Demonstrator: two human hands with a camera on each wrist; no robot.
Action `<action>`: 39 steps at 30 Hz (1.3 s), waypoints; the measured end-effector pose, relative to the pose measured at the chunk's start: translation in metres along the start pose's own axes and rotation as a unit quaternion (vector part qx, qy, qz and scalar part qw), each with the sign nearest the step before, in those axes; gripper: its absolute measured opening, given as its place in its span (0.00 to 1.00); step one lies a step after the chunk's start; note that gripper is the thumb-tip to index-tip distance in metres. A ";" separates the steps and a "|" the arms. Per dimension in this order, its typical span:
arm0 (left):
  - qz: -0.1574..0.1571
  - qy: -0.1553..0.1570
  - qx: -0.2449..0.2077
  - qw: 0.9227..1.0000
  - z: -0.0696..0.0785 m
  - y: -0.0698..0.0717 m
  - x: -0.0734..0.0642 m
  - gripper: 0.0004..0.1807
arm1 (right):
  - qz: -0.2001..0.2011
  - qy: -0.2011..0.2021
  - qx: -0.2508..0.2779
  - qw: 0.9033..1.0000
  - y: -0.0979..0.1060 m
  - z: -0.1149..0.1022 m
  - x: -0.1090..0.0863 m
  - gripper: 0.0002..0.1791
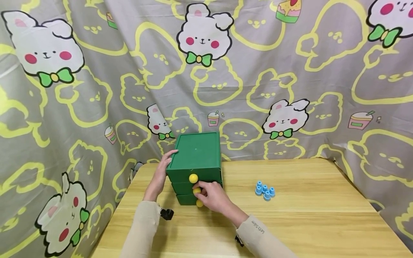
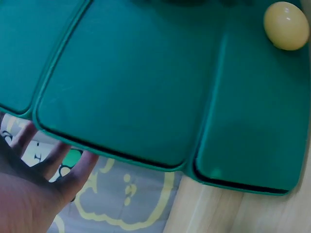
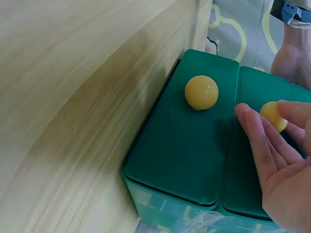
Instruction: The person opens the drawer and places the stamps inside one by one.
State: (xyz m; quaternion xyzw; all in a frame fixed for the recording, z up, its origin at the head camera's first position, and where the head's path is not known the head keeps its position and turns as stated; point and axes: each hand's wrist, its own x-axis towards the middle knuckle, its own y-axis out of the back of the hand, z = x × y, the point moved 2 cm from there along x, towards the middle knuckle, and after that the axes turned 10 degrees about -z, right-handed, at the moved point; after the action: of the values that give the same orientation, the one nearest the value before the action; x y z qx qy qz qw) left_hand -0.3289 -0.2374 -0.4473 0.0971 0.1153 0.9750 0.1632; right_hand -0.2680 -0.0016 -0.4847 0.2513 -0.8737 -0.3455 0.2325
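A green drawer box (image 1: 196,152) with three stacked drawers stands on the table, each drawer with a round yellow knob. My right hand (image 1: 215,196) is at its front, thumb and fingertips pinching the middle knob (image 3: 273,116). Just below it is the bottom drawer's knob (image 3: 201,92), and the top knob (image 1: 193,178) sits above. All three drawers look pushed in. My left hand (image 1: 159,177) rests along the box's left side, its fingers extended toward the top edge. In the left wrist view those fingers (image 2: 77,172) are spread against the side, their tips partly hidden behind the box.
Several small light-blue cylindrical pieces (image 1: 265,190) stand grouped on the wooden table (image 1: 297,222), right of the box. Behind and to the left hangs a grey curtain (image 1: 222,86) with cartoon prints, close to the back of the box.
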 end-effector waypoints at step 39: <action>0.027 -0.030 -0.005 0.999 -0.004 -0.007 0.001 0.26 | -0.003 0.012 0.018 1.000 0.008 0.009 -0.008 0.13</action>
State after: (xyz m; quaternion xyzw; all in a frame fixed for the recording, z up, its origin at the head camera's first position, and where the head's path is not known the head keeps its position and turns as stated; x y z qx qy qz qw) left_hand -0.3285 -0.2316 -0.4530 0.1289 0.1027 0.9762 0.1411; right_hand -0.2695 0.0124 -0.4865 0.2620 -0.8763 -0.3271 0.2376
